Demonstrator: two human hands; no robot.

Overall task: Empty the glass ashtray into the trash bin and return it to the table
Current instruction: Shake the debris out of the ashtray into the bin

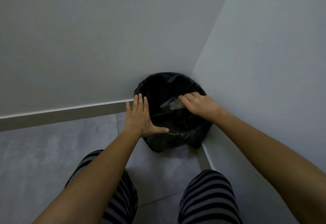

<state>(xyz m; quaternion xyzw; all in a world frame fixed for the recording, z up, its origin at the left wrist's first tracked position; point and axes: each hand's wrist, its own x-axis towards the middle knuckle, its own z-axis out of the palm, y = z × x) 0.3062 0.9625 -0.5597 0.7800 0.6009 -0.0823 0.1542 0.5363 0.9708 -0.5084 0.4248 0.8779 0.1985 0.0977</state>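
Observation:
A round trash bin (178, 140) lined with a black bag stands on the floor in the corner of two walls. My right hand (199, 105) holds the clear glass ashtray (172, 106) tilted over the bin's open mouth; most of the ashtray is hidden under my fingers. My left hand (143, 117) lies flat with fingers spread against the bin's left rim, the thumb along its near edge. Dark bits show inside the bin below the ashtray.
Grey walls meet right behind the bin, with a skirting board (61, 116) along the floor. Grey floor tiles (53, 153) stretch to the left. My knees in striped trousers (206, 197) are at the bottom of the view.

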